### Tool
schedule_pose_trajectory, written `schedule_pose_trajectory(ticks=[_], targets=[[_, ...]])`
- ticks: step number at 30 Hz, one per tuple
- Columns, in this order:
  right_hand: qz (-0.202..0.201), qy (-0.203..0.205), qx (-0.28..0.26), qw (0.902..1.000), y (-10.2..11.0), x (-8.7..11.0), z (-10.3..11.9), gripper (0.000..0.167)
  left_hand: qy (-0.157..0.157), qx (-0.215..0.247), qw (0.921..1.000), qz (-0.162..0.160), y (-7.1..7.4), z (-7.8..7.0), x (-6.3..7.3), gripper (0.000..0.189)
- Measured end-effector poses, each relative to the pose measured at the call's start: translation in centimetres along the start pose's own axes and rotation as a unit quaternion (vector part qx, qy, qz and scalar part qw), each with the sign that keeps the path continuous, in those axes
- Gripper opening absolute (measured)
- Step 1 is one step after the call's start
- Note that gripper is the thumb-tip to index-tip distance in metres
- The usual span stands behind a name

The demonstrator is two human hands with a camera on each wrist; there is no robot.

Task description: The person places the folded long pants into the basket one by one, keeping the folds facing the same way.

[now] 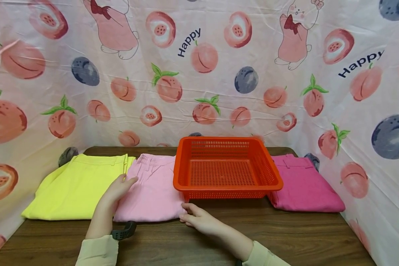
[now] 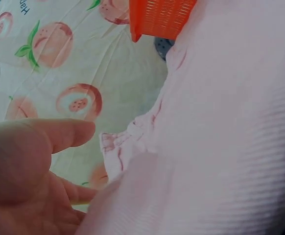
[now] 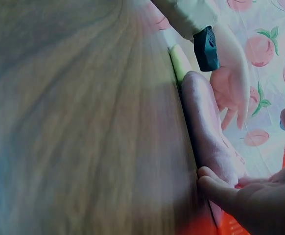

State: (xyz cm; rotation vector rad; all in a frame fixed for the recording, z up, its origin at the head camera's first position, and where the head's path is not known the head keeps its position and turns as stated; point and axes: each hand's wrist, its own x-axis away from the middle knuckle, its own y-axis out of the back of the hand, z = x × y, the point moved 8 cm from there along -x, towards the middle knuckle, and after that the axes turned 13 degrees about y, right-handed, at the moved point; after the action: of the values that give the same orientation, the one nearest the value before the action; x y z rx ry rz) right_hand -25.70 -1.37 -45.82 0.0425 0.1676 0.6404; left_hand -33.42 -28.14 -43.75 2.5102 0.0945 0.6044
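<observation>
Folded light pink trousers lie on the wooden table between folded yellow trousers and an orange plastic basket. My left hand rests with relaxed fingers on the pink fold's left edge, beside the yellow pile. My right hand touches the pink fold's front right corner, fingers extended, just before the basket. In the left wrist view the left hand sits by the pink cloth. In the right wrist view the right fingertips press against the pink edge. The left hand lies open farther along it.
Folded magenta trousers lie right of the basket, which holds nothing. A peach-printed cloth walls in the table at the back and both sides. Bare wood runs along the front edge.
</observation>
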Motion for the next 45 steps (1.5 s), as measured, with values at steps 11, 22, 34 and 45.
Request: schedule_pose_trajectory(ticks=[11,22,34,45], targets=[[-0.083,-0.031,-0.073,0.9934,-1.6,-0.8,-0.1,0.069,-0.029,-0.053,0.9953,-0.076,-0.2,0.3,0.0,0.050],[-0.153,-0.049,-0.159,0.9742,-2.2,-2.0,-1.9,0.018,0.034,0.001,0.9969,-0.071,0.2,1.6,-0.6,0.062],[-0.195,-0.051,-0.192,0.9604,-2.8,-3.1,-2.5,0.037,0.069,0.091,0.9934,-0.003,0.7,2.7,-0.7,0.077],[-0.218,-0.041,-0.228,0.9482,-3.3,-3.4,-2.1,0.048,0.086,0.183,0.9758,0.083,-0.1,3.1,-1.0,0.083]])
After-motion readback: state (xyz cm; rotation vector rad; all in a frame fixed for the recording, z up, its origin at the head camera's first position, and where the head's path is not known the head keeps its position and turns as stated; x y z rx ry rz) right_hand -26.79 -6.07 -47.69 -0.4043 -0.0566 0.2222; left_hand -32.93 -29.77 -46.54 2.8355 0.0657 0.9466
